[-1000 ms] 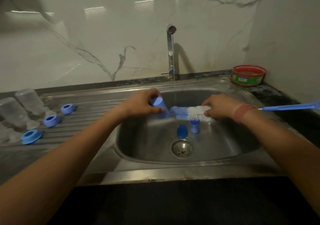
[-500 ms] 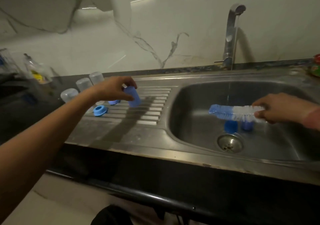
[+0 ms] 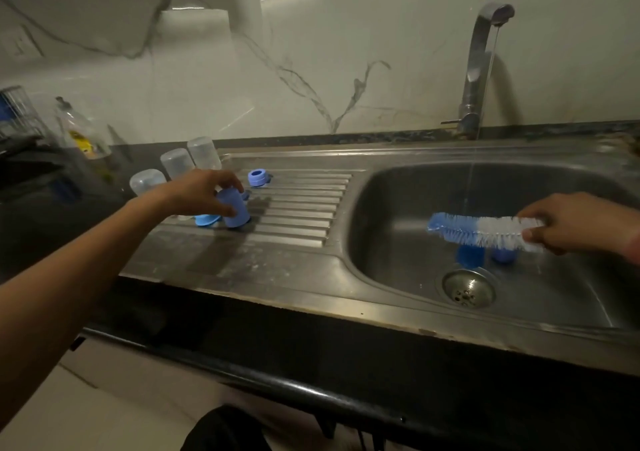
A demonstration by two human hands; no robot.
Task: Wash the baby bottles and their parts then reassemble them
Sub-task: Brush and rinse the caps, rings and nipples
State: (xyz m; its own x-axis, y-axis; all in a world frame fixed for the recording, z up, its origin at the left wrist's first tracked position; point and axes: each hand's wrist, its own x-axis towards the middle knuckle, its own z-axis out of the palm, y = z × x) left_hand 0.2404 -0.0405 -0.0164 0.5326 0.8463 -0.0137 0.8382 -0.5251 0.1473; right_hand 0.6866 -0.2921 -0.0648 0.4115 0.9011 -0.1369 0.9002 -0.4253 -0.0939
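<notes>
While the left hand (image 3: 204,192) grips a blue cap (image 3: 234,209) on the ridged drainboard (image 3: 304,208) and the right hand (image 3: 575,223) holds the brush (image 3: 481,230), the cap could tip.

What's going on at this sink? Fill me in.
A person is washing baby bottle parts. The left hand is setting a blue cap upside down on the drainboard, beside blue rings and three clear bottles standing upside down. The right hand holds a bottle brush over the basin, with the tap running. Two more blue caps sit in the basin near the drain, apparently waiting to be scrubbed.
</notes>
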